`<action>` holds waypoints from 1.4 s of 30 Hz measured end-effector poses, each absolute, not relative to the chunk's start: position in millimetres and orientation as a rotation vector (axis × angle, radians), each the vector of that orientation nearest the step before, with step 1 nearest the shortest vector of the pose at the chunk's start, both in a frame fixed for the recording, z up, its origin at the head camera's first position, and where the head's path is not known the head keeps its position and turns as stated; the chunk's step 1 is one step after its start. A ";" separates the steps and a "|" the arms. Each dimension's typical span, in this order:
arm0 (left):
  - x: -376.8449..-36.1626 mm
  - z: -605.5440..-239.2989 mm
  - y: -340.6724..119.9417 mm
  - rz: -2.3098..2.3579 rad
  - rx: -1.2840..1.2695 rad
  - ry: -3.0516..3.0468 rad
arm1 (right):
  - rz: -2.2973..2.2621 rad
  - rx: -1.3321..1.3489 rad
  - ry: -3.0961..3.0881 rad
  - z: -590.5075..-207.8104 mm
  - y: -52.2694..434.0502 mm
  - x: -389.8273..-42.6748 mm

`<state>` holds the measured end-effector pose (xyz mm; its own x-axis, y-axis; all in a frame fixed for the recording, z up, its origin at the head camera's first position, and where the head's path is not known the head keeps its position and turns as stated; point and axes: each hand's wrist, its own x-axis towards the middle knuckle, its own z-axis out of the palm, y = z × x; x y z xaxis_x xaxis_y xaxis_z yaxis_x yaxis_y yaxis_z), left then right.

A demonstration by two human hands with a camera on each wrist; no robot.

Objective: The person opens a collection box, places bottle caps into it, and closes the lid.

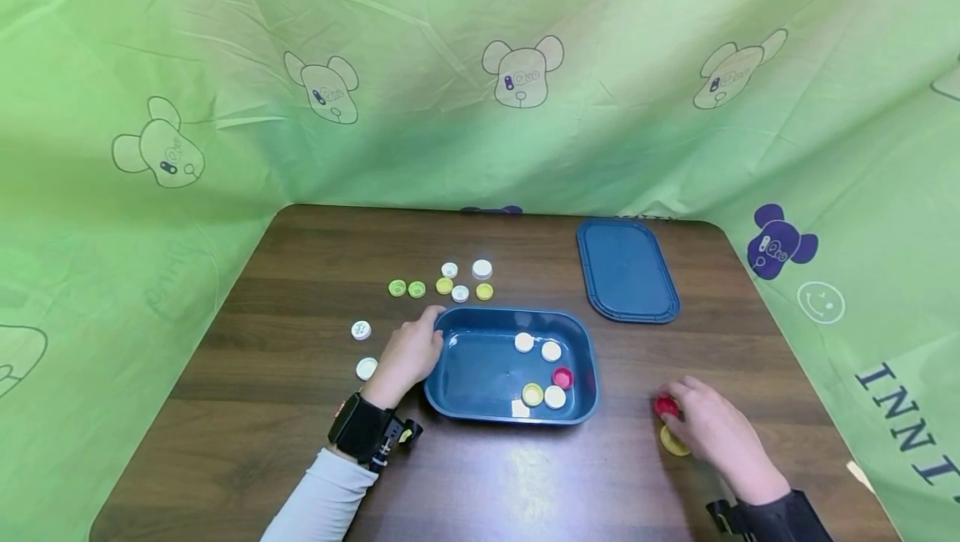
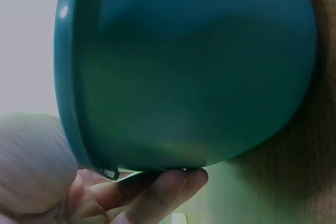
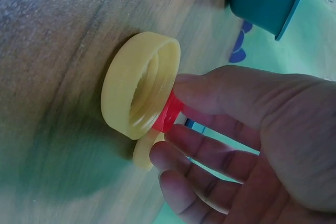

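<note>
**Meanwhile: left hand on the tub, right hand at the red cap**

Left hand (image 1: 408, 354) resting against the left end of the blue tub (image 1: 450, 396), fingers curled round its rim near the far-left corner; left wrist view filled by the tub's outer wall (image 2: 194, 72), with fingers (image 2: 163, 184) tucked under the rim, so a hold on the tub. Tub standing on the dark wooden table (image 1: 262, 409), near the middle. Inside the tub: two white caps (image 1: 524, 342) toward the far side, a magenta cap (image 1: 562, 377), a yellow cap (image 1: 532, 394), another white cap (image 1: 555, 397) and a small pale square piece (image 1: 520, 409) along the near wall.

Right hand (image 1: 716, 429) low on the table to the right of the tub, well apart from it, thumb and fingers pinching a red cap (image 1: 664, 407). Seen from the right wrist: red cap (image 3: 169, 113) clamped between thumb and fingertips (image 3: 181, 153), touching a yellow cap (image 3: 139, 90) tilted up on its edge, hollow side facing the hand. Same yellow cap (image 1: 672, 442) just beside the hand in the head view.

Blue lid (image 1: 626, 271) lying flat at the far right of the table. Cluster of loose caps (image 1: 450, 282), green, yellow and white, beyond the tub; two more white caps (image 1: 363, 348) left of the left hand.
</note>
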<state>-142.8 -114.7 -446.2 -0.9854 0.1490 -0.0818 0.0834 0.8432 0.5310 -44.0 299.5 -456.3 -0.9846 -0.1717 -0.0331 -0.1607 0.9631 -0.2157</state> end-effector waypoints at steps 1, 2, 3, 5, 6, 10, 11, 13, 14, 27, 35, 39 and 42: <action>-142.8 -446.3 -114.6 0.824 0.184 2.902 | -0.327 -0.259 3.062 -456.5 299.5 -44.1; -142.7 -446.4 -114.5 0.821 0.184 2.905 | -0.326 -0.263 3.068 -456.8 299.6 -44.1; -142.6 -446.2 -114.3 0.820 0.183 2.905 | -0.324 -0.270 3.074 -457.1 299.8 -44.0; -142.6 -445.6 -113.7 0.820 0.177 2.901 | -0.321 -0.286 3.087 -457.7 299.9 -43.8; -142.6 -445.3 -113.5 0.821 0.175 2.900 | -0.323 -0.298 3.095 -458.0 300.1 -43.7; -142.7 -444.5 -113.3 0.821 0.171 2.901 | -0.319 -0.310 3.112 -458.6 300.2 -43.6; -142.7 -444.5 -113.3 0.819 0.171 2.903 | -0.318 -0.310 3.113 -458.7 300.3 -43.6; -142.2 -444.2 -113.4 0.819 0.169 2.904 | -0.315 -0.311 3.119 -458.9 300.6 -43.4; -142.0 -444.1 -113.5 0.819 0.172 2.906 | -0.314 -0.313 3.121 -458.8 300.7 -43.2; -142.2 -444.5 -114.9 0.815 0.172 2.905 | -0.398 -0.425 3.134 -418.6 279.0 -55.9; -143.1 -447.3 -115.1 0.818 0.191 2.914 | -0.405 -0.638 3.125 -388.1 237.3 -76.6; -142.9 -447.2 -115.1 0.815 0.192 2.910 | -0.447 -0.743 3.072 -383.4 212.2 -85.9; -142.9 -446.5 -114.9 0.813 0.192 2.914 | -0.444 -0.795 3.013 -384.7 195.6 -92.1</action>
<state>-142.9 -114.9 -446.5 -0.9860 0.1506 -0.0718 0.0917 0.8486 0.5211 -92.1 195.6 -384.7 -0.8723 -0.4827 0.0774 -0.4845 0.8327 -0.2681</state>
